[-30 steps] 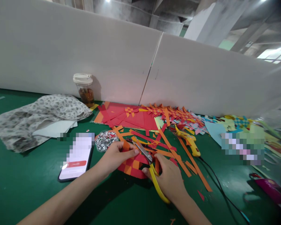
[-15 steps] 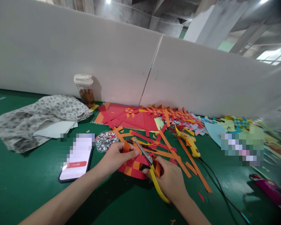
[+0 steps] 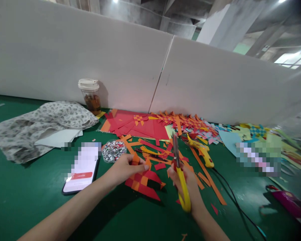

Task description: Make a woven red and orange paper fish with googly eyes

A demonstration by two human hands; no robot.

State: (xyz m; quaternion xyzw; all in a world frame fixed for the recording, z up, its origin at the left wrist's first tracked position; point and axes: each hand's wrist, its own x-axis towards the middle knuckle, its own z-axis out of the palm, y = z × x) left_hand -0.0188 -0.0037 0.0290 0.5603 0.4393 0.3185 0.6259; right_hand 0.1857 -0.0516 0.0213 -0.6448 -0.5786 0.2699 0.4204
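Pinched in my left hand (image 3: 124,169) is a woven paper piece (image 3: 140,182) in a red and orange check, its red strip ends pointing right. My right hand (image 3: 184,180) is wrapped round the scissors (image 3: 182,184), which have yellow handles and metal blades pointing up and away. The blades look nearly closed and are apart from the woven paper. A small red paper scrap (image 3: 160,166) lies between the two hands. Loose orange and red paper strips (image 3: 173,163) spread over the green table just beyond them.
A phone (image 3: 84,167) and a round container of googly eyes (image 3: 114,151) lie at left. Behind stand a lidded drink cup (image 3: 91,98) and patterned cloth (image 3: 47,124). A yellow glue gun (image 3: 203,152) with a black cord lies right. Woven paper fish (image 3: 185,122) are heaped along the partition.
My right hand has moved right with the scissors, away from the woven paper, and the blades now point upward. A red scrap now lies between the hands. My left hand has barely moved.
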